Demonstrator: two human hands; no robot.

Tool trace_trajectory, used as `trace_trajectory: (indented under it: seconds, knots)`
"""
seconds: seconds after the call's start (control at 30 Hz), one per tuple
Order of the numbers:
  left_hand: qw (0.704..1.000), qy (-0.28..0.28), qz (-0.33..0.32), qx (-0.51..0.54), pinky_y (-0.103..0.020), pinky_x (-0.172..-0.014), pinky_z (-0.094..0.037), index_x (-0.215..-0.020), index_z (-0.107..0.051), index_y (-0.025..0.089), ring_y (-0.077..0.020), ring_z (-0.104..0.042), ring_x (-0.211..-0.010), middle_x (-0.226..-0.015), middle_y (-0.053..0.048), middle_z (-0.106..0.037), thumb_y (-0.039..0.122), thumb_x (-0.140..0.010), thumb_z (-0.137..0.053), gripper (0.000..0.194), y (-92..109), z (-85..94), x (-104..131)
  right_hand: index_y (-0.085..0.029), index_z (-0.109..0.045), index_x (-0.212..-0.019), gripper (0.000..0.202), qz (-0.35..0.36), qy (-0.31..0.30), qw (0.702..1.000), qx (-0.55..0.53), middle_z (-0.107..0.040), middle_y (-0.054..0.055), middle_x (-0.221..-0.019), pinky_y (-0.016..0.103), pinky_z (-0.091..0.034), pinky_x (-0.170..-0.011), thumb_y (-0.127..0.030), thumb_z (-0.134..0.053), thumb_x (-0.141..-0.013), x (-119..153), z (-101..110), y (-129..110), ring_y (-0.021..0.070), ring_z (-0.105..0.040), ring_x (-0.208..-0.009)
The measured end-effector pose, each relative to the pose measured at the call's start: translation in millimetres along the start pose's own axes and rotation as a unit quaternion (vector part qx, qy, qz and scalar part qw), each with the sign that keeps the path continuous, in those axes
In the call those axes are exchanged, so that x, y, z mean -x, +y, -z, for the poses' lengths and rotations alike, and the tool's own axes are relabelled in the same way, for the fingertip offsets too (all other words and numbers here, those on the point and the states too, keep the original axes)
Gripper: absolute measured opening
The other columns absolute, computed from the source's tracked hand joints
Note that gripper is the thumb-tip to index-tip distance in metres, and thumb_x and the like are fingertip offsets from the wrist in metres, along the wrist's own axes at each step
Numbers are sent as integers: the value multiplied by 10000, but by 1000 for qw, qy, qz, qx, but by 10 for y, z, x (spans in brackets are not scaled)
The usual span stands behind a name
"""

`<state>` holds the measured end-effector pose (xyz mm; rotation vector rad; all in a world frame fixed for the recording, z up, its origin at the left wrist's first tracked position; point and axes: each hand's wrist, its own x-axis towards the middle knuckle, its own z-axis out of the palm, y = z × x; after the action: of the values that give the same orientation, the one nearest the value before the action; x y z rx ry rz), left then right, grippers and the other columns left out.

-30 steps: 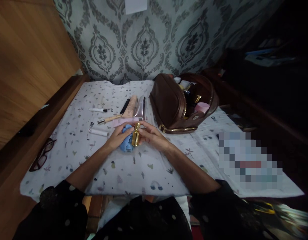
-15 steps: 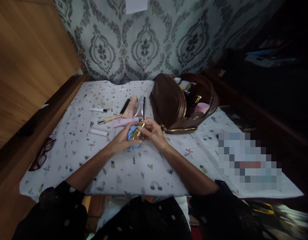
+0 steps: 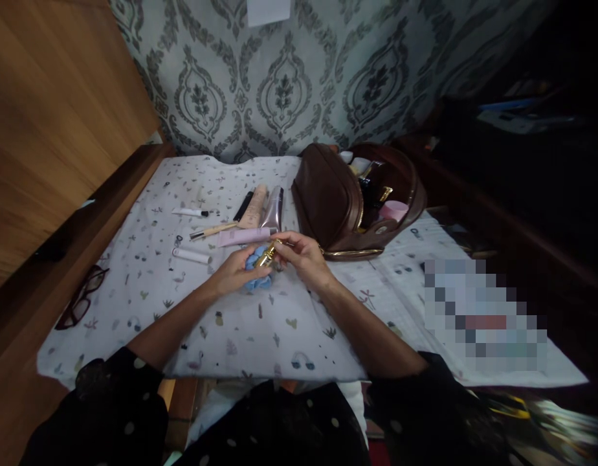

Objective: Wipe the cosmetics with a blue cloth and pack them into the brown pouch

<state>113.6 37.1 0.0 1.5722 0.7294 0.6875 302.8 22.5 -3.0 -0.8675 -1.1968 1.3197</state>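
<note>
A shiny gold tube (image 3: 266,256), which looks like a lipstick, lies tilted between my two hands above the table. My left hand (image 3: 235,270) is closed round its lower part, together with a crumpled light blue cloth (image 3: 258,282). With thumb and fingers, my right hand (image 3: 301,259) pinches the tube's upper end, hiding part of it. Just beyond my hands a lilac squeeze tube (image 3: 245,237) lies on the printed white cloth (image 3: 260,336). Behind it are a beige tube (image 3: 254,207), a mauve tube (image 3: 274,210) and a slim black tube (image 3: 243,206).
An open brown cosmetics bag (image 3: 328,194), with several items inside, stands right of my hands. To the left lie a thin brush-like stick (image 3: 214,230), a white tube (image 3: 191,256) and a white pen-like item (image 3: 189,212). Glasses (image 3: 83,298) rest near the left edge.
My right hand's fingers have shifted on the upper end of the gold tube and now cover more of it. The blue cloth shows more below my left hand.
</note>
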Motion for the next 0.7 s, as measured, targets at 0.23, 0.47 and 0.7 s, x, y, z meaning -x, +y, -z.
trace_trajectory:
  seconds: [0.23, 0.47, 0.7]
  knots:
    - [1000, 20, 6, -22, -269, -786, -547, -1296, -594, 179, -206, -670, -965, -1119, -78, -691, 414, -830, -704, 534, 61, -26, 21, -193, -648, -857, 429, 10, 19, 1000, 21, -594, -31, -615, 238, -406, -469, -559, -795, -689, -36, 13, 37, 105, -510, -528]
    - [998, 5, -34, -45, -299, -925, -514, -1242, -628, 181, -240, -630, -1110, -1167, -84, -679, 436, -875, -649, 447, 73, -15, 2, -198, -565, -770, 461, 9, 46, 998, 35, -562, -49, -556, 225, -400, -451, -586, -796, -677, -18, -1, 50, 84, -476, -469]
    - [999, -37, -2, -21, -256, -797, -503, -1220, -648, 143, -195, -649, -938, -1093, -87, -701, 507, -871, -640, 504, 15, 62, -30, -187, -649, -914, 458, -25, 46, 997, -59, -608, -57, -629, 210, -376, -415, -462, -869, -620, -14, -4, 5, 68, -495, -449]
